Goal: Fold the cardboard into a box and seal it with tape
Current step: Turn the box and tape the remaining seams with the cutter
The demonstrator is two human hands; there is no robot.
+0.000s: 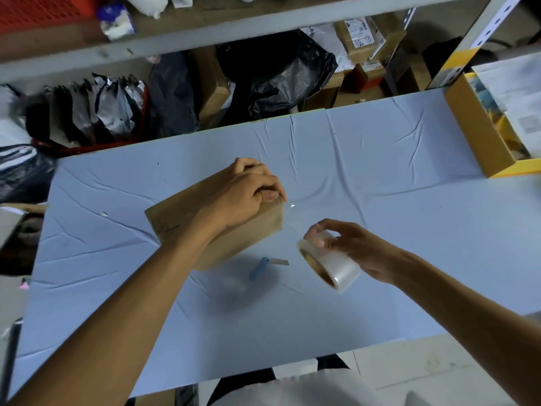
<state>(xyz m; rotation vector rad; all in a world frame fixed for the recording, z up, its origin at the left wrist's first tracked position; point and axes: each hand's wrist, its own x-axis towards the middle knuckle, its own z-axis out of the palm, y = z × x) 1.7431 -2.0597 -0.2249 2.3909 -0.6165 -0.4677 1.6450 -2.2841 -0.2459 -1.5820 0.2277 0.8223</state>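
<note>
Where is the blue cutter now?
The blue cutter lies on the tablecloth, centre of the head view, between the cardboard box and the tape roll.

This is a stockroom or parcel-packing room. A grey slotted-metal shelving rack (234, 28) stands behind the desk (380, 186), which is covered in wrinkled pale blue cloth. Under the shelf lie brown cardboard parcels with printed shipping labels (358, 36), crumpled black plastic bags (281, 74) and a red crate (76, 149) of silver-and-black mailer bags. At the desk are a small brown cardboard box (175, 218) and a roll of clear packing tape (330, 268).

One box (172, 210), one tape roll (339, 269), one cutter (260, 268).
</note>
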